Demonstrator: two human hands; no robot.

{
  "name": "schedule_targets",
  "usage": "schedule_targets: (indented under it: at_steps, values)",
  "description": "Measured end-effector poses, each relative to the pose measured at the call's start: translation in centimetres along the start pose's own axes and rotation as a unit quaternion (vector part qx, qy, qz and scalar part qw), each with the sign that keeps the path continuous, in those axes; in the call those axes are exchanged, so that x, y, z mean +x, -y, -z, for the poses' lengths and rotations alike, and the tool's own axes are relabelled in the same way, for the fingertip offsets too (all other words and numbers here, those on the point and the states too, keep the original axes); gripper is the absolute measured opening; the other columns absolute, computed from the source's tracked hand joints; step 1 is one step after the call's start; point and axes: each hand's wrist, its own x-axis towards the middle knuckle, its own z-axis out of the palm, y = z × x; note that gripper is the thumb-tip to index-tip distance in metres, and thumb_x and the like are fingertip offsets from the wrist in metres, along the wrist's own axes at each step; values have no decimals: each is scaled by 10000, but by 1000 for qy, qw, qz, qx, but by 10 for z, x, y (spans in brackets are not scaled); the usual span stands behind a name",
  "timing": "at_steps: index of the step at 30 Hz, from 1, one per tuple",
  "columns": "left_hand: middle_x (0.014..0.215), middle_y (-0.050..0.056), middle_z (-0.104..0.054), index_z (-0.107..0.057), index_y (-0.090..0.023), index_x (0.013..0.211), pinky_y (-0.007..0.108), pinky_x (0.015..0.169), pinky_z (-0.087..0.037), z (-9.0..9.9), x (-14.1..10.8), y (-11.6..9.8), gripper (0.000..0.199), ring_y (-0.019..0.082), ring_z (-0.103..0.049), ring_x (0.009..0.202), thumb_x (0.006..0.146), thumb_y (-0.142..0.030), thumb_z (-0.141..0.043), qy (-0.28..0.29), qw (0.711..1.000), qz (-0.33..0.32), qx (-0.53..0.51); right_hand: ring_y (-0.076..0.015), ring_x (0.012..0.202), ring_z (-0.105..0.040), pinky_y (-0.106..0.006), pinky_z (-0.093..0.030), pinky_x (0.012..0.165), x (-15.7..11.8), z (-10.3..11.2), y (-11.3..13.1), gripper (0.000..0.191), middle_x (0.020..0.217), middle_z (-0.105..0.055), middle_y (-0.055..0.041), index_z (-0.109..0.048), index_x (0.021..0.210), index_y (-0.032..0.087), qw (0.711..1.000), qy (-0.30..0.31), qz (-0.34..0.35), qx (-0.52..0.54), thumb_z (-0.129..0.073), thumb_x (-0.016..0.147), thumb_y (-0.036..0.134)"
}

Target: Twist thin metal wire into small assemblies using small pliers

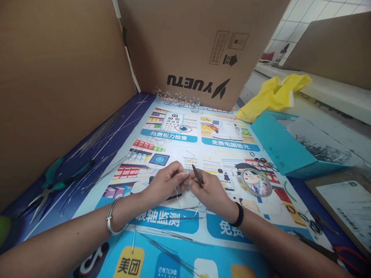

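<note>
Near the middle of the poster-covered table [185, 150], my left hand [171, 178] pinches thin wire with thumb and fingertips. My right hand [206, 189] is close beside it, fingers curled round a dark pointed tool [198, 174] whose tip points up and left. Fine silvery wire [178, 197] hangs below the fingertips of both hands. What exactly lies between the fingertips is too small to make out. A roll of clear tape [255, 182] lies to the right of my right hand.
Teal-handled pliers [52, 185] and loose wires [97, 135] lie left. Cardboard panels [185, 46] stand behind wire pieces [194, 105]. At right are black rings [262, 160], a blue box [278, 143] holding wire bits, a yellow cloth [272, 96], a labelled package [344, 204] and red-handled pliers [348, 255].
</note>
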Motion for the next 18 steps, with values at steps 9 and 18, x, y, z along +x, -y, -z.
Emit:
schedule_targets:
  at_steps: [9,18]
  values:
    - [623,-29,-562,-478,-177,764,214,562,-417,-1,-1,1,251,94,-523,570,860,-407,-502,-4,1000,11,-26,-114,592,-515,-220,-358,575,0,1,0,84,649,-579,11,-516,720,186,1000,7,8,4,-445,764,180]
    - [638,-26,-572,-483,-179,772,230,582,-430,-1,0,4,242,98,-545,579,851,-405,-522,1,998,14,-61,-114,563,-494,-220,-351,547,0,2,1,102,626,-568,10,-514,699,185,1000,2,7,4,-456,774,224]
